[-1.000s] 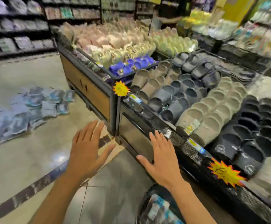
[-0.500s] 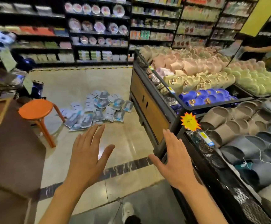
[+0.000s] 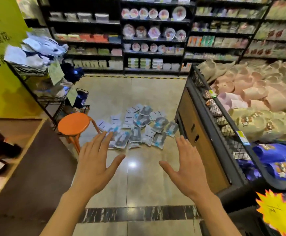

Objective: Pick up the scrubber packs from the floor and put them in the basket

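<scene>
Shop floor (image 3: 138, 92), scattered clear blue-grey scrubber packs (image 3: 138, 126)

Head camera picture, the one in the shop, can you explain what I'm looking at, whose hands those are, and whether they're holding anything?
This is one picture from a wide-angle camera worn on a person's head, looking forward and down, so the two arms reaching in from the bottom belong to the wearer. The left hand and the right hand are both spread open in the air, fingers straight, holding nothing. Ahead of them, on the glossy beige tiled floor, lies a scattered pile of flat clear plastic scrubber packs with white and blue labels; none has been picked up yet. Left of the pile stands a round orange stool. On the right is a black wire-sided display bin of pink and beige slippers. No basket shows in this picture.
</scene>
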Tool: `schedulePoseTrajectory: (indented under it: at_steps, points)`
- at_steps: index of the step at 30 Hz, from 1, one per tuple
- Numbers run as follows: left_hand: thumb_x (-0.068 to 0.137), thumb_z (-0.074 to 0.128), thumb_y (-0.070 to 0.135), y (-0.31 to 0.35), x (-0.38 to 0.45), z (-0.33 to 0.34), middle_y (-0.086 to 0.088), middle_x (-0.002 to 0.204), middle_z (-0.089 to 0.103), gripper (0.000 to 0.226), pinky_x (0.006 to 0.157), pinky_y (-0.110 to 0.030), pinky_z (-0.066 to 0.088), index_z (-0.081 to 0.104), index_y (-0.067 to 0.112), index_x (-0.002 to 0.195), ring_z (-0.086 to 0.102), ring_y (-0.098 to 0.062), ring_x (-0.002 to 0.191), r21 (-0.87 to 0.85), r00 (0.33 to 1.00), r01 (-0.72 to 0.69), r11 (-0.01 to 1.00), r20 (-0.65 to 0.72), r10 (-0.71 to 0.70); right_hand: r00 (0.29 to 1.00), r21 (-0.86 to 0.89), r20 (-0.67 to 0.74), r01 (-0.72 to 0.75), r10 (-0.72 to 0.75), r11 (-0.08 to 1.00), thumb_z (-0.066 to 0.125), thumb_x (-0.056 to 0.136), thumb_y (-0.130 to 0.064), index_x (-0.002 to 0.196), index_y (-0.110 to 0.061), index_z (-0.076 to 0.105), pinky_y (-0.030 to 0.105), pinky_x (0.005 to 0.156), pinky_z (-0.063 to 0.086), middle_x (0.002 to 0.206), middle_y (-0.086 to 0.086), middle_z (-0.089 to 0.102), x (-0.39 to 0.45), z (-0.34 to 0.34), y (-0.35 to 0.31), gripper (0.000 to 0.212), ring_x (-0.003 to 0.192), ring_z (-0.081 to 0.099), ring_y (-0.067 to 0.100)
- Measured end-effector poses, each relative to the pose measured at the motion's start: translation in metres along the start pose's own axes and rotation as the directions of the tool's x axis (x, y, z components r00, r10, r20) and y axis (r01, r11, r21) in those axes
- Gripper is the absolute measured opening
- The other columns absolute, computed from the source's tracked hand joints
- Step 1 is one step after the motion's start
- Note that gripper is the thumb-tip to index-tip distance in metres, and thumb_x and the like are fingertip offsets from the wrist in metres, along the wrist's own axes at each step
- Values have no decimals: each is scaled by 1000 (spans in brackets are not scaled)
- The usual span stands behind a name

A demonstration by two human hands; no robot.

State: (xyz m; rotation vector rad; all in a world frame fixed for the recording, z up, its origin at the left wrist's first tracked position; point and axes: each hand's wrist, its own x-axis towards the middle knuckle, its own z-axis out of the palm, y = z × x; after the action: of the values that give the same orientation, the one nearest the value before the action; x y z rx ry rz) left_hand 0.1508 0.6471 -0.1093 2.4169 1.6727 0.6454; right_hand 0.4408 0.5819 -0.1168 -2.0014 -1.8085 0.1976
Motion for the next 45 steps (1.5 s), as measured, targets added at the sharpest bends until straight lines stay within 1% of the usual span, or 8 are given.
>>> schedulePoseTrajectory:
  at_steps: [5,9,15,19,26,33,39,45]
  points:
    - [95,35,74,-33,74,21,-5,162,40,83,118,-53,32,32,23,160,36,-28,149,-1,997,80,997,5,-80,999,33,29,32,-33,999,25,85,-89,165,-20,18,46,129,17,172,3,19,99,23,1,106,159,17,22]
    - [95,36,75,-70,140,47,-5,162,40,84,118,-52,32,31,24,160,35,-26,149,-32,994,108,994,11,-107,997,40,60,47,-50,998,16,82,-94,165,-24,7,37,128,5,173,-1,14,180,53,-4,109,160,11,20]
    - [93,37,74,-121,246,76,-8,163,40,88,117,-58,35,35,17,159,37,-29,149,-160,987,157,975,54,-150,995,60,99,24,-30,998,28,84,-88,166,-25,7,42,130,10,173,-3,12,298,83,-28,106,160,9,18]
    - [90,38,75,-141,318,82,-5,163,38,90,120,-52,31,34,19,160,35,-28,151,-232,989,145,962,54,-136,995,49,99,12,-17,999,25,83,-90,166,-24,9,42,130,12,173,0,14,361,94,-32,107,160,10,18]
    - [89,40,76,-178,404,106,-5,166,34,88,121,-51,28,30,26,161,32,-28,152,-254,979,199,946,82,-184,992,57,127,-18,10,998,23,79,-94,166,-24,11,37,129,10,172,-3,14,450,120,-17,112,160,12,17]
    - [87,42,76,-212,487,151,-1,168,27,85,120,-50,30,28,35,160,28,-25,154,-248,957,282,927,142,-253,978,135,206,-62,34,989,29,80,-93,165,-28,12,43,129,19,172,-4,16,549,167,20,109,159,14,17]
    - [89,44,74,-266,560,231,2,168,25,81,115,-52,36,27,37,158,32,-23,151,-174,949,277,945,201,-241,967,83,256,-28,5,996,32,86,-88,164,-21,19,52,123,31,170,3,27,632,253,53,103,156,28,25]
    - [89,52,68,-340,589,359,2,166,27,79,114,-45,33,31,34,158,38,-24,147,-115,955,236,965,211,-208,964,59,266,-13,-3,998,39,89,-82,164,-18,22,56,124,27,170,5,26,668,392,100,100,158,22,25]
